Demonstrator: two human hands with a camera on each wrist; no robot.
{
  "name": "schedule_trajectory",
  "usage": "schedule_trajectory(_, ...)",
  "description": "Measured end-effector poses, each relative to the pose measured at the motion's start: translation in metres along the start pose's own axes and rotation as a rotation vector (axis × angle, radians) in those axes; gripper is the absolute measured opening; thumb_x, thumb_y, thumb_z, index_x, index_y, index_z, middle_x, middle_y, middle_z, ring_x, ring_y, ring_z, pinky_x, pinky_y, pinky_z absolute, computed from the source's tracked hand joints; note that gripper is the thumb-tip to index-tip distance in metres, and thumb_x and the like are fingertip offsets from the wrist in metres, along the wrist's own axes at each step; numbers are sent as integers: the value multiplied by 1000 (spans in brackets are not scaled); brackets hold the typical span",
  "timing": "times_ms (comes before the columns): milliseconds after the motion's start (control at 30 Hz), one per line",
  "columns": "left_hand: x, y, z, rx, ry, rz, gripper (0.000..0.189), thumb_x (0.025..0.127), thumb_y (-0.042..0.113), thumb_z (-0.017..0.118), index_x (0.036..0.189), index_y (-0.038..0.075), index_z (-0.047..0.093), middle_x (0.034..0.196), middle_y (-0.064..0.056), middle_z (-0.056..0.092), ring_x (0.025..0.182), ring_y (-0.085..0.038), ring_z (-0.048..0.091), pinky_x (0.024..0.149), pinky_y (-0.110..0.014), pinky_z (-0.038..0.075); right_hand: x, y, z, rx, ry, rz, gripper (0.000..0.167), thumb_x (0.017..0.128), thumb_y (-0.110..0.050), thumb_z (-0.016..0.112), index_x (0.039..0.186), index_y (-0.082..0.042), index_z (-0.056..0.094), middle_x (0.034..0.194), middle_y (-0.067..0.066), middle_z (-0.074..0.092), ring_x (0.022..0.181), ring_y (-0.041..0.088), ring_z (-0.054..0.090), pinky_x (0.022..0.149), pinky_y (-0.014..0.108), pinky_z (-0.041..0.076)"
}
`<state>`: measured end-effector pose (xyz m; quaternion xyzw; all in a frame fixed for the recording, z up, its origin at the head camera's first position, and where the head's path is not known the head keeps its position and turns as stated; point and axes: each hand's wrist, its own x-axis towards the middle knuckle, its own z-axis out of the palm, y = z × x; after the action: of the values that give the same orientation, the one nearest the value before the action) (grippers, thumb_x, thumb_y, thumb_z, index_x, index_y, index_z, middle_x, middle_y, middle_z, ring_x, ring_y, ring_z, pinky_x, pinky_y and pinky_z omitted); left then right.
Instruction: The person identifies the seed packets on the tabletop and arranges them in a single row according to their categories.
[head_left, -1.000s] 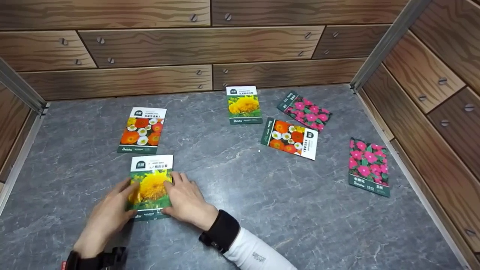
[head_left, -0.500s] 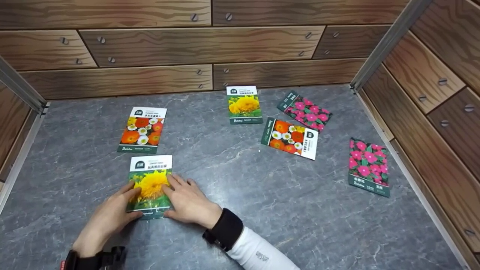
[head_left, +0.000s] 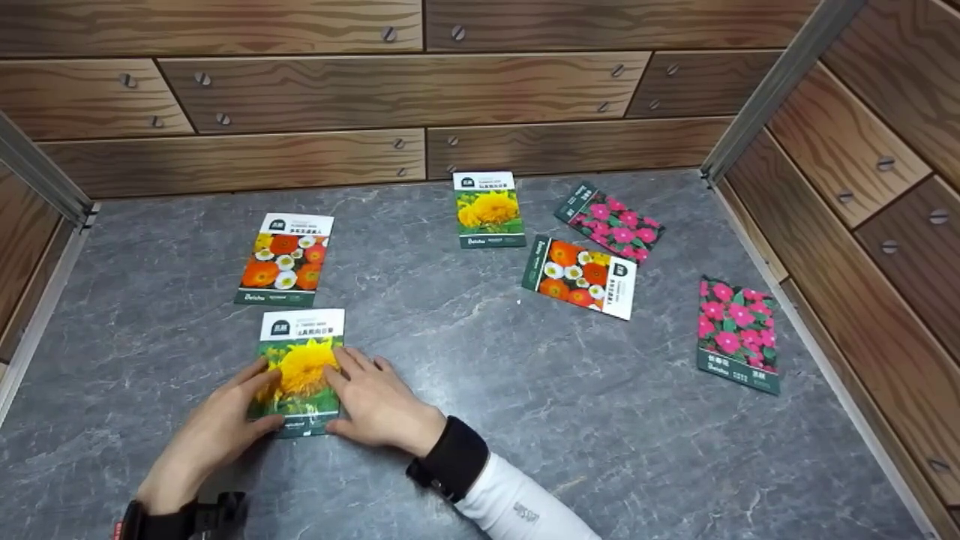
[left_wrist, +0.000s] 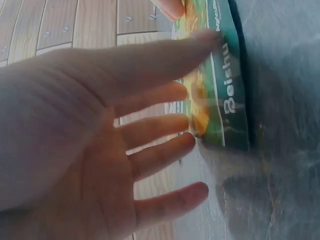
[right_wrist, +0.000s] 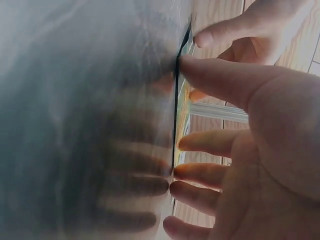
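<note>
Fingers spread, the left hand (head_left: 208,426) and right hand (head_left: 386,409) touch a yellow-flowered packet (head_left: 302,371) toward the left edge of the counter (head_left: 570,420); virtually unmoved in 0.5 seconds, it appears nearly settled.

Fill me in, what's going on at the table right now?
A person's left hand and right hand are on either side of a yellow-flower packet on the gray table, fingers at its edges. An orange-flower packet lies just beyond it. Farther right lie a second yellow-flower packet, a second orange-flower packet and two pink-flower packets, which neither hand touches.
</note>
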<state>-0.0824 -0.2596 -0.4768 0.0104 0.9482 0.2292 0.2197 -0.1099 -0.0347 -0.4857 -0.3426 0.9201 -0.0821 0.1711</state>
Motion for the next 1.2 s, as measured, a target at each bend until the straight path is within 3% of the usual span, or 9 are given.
schedule_trajectory(233, -3, 12, 0, -64, 133, 16, 68, 103, 29, 69, 159, 1, 43, 169, -32, 29, 149, -57, 38, 115, -74, 40, -8, 14, -13, 86, 58, -3, 78, 102, -51, 64, 165, -15, 35, 177, 9, 25, 165, 25, 27, 135, 46, 29)
schedule_trajectory(400, -3, 27, 8, -69, 269, 62, 61, 104, 27, 67, 157, 2, 47, 165, -30, 37, 145, -56, 45, 114, -73, 42, -23, 34, -22, 118, 76, 11, 77, 101, -48, 66, 164, -15, 36, 176, 10, 24, 165, 27, 26, 135, 50, 26)
schedule_trajectory(733, -3, 52, 26, -77, 395, 173, 57, 101, 23, 71, 152, 3, 54, 160, -27, 48, 144, -52, 50, 112, -71, 47, -55, 86, -25, 158, 117, 63, 76, 100, -43, 69, 161, -8, 41, 174, 16, 29, 164, 33, 28, 135, 55, 25)
schedule_trajectory(867, -2, 59, 31, -66, 410, 204, 55, 100, 22, 72, 149, 1, 57, 158, -26, 52, 143, -49, 52, 112, -67, 49, -65, 101, -24, 179, 132, 71, 75, 101, -43, 68, 161, -6, 41, 173, 18, 30, 163, 35, 28, 135, 56, 26)
schedule_trajectory(1200, 3, 82, 39, -92, 382, 210, 55, 101, 27, 72, 149, 4, 58, 157, -24, 53, 142, -47, 55, 114, -65, 49, -82, 127, -25, 258, 153, 105, 76, 101, -41, 70, 161, -6, 40, 174, 18, 30, 162, 38, 29, 133, 60, 27)
